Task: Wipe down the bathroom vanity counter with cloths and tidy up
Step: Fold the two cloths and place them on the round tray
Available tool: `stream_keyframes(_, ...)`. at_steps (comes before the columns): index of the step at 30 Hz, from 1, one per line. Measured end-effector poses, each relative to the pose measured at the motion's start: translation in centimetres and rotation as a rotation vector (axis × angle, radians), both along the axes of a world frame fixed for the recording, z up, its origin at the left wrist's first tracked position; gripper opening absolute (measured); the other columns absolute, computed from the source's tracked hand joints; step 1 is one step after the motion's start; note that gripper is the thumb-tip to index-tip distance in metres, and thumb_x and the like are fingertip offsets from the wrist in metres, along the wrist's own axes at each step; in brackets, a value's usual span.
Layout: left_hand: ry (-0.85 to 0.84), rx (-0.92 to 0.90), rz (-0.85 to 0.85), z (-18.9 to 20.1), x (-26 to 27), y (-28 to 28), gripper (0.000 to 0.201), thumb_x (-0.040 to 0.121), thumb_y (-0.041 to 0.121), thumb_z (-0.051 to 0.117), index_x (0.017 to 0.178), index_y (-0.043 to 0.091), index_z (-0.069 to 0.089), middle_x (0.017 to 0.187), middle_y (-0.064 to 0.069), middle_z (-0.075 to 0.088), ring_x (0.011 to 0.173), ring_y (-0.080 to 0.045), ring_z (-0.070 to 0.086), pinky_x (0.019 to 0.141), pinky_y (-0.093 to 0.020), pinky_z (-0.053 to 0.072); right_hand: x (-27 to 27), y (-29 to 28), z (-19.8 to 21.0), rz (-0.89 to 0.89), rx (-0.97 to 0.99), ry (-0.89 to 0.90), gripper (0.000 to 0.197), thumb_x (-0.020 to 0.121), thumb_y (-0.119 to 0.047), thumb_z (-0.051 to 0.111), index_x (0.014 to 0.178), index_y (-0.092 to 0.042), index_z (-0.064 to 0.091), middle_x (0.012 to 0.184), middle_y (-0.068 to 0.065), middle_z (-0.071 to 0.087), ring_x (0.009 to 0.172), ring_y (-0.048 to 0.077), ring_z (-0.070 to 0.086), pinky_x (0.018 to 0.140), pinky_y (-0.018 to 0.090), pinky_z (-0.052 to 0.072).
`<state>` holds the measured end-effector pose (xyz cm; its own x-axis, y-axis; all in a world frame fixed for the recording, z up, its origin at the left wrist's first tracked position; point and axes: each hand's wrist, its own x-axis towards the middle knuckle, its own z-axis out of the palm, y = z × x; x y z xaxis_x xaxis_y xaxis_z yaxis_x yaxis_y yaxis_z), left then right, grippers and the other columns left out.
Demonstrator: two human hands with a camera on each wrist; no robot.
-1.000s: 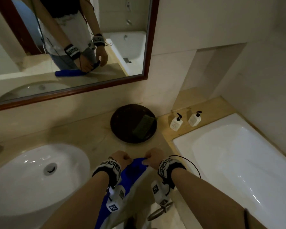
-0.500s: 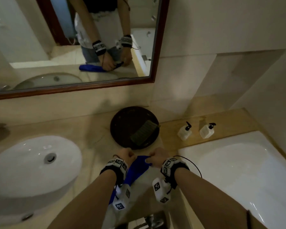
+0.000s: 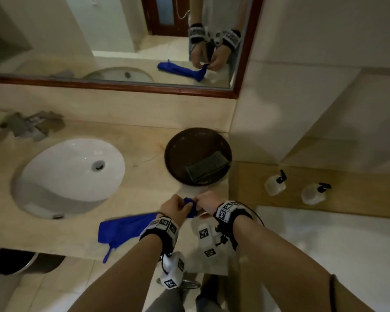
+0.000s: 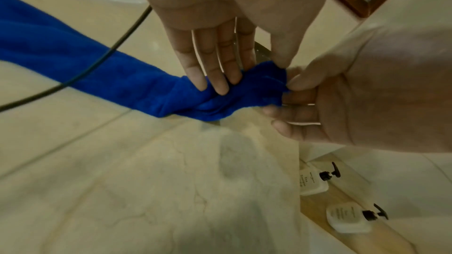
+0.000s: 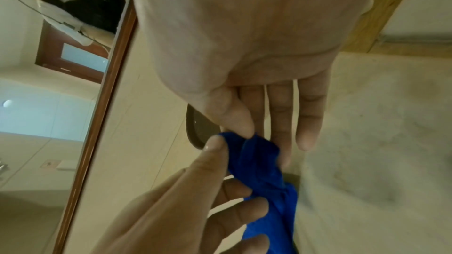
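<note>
A blue cloth lies stretched along the beige vanity counter near its front edge, a thin corner hanging over the edge. Its right end is bunched up between my hands. My left hand holds that bunched end, fingers laid on the cloth with the thumb against it. My right hand pinches the same end between thumb and forefinger, seen close in the right wrist view on the cloth. The two hands nearly touch, just in front of the dark tray.
A white sink basin sits left of the hands. A dark round tray with a dark ribbed block stands behind them. Two pump bottles stand on the wooden ledge by the bathtub. A bin sits under the counter.
The cloth hung over the counter's front edge between my hands; now it lies along the counter to the left. My hands have come together on one end. The view has swung left.
</note>
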<state>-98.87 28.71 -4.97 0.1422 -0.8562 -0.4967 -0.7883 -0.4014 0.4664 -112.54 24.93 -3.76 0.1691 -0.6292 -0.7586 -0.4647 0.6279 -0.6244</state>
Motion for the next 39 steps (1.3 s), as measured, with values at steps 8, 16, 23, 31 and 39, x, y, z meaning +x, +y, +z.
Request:
stream_keyframes(8, -0.038, 0.005, 0.013, 0.1, 1.7, 0.7, 0.033, 0.088, 0.044, 0.062, 0.109, 0.018, 0.056, 0.102, -0.004, 0.064, 0.084, -0.02, 0.055, 0.071, -0.027, 0.043, 1.6, 1.4, -0.3, 0.065, -0.029, -0.003, 0.025, 0.087, 0.004, 0.056, 0.103, -0.011, 0.067, 0.095, 0.014, 0.069, 0.091, 0.027, 0.069, 0.089, 0.041, 0.055)
stream_keyframes(16, 0.198, -0.007, 0.191, -0.3, 1.7, 1.8, 0.032, 0.087, 0.03, 0.067, 0.116, 0.016, 0.062, 0.11, -0.006, 0.068, 0.096, -0.023, 0.065, 0.086, -0.034, 0.054, 1.7, 2.3, -0.5, 0.008, -0.069, 0.022, 0.021, 0.087, -0.003, 0.064, 0.108, -0.005, 0.064, 0.082, 0.009, 0.068, 0.071, 0.02, 0.067, 0.066, 0.03, 0.054)
stream_keyframes(23, 0.126, 0.01, -0.014, 0.0, 1.1, 2.2, 0.051, 0.08, 0.04, 0.073, 0.122, 0.018, 0.054, 0.112, -0.004, 0.063, 0.097, -0.02, 0.059, 0.077, -0.027, 0.044, 2.0, 1.9, -0.3, -0.025, -0.043, 0.042, 0.012, 0.087, -0.006, 0.063, 0.08, -0.016, 0.065, 0.091, 0.012, 0.067, 0.09, 0.031, 0.067, 0.073, 0.035, 0.056)
stream_keyframes(31, 0.068, -0.019, 0.053, -0.1, 2.7, 1.9, 0.034, 0.091, 0.023, 0.06, 0.124, 0.017, 0.058, 0.115, -0.008, 0.066, 0.103, -0.026, 0.062, 0.086, -0.034, 0.052, 3.6, 2.0, -0.5, 0.017, -0.088, 0.061, 0.012, 0.091, -0.008, 0.056, 0.087, -0.016, 0.063, 0.087, 0.011, 0.069, 0.081, 0.027, 0.069, 0.07, 0.034, 0.054)
stream_keyframes(39, 0.037, -0.115, 0.167, 2.4, 7.2, -1.5, 0.023, 0.095, 0.019, 0.048, 0.111, 0.016, 0.065, 0.1, -0.011, 0.07, 0.089, -0.027, 0.067, 0.083, -0.039, 0.055, 4.6, -1.6, 1.0, 0.092, -0.243, 0.188, 0.02, 0.092, -0.012, 0.052, 0.101, -0.006, 0.068, 0.094, 0.011, 0.067, 0.083, 0.029, 0.066, 0.076, 0.04, 0.057)
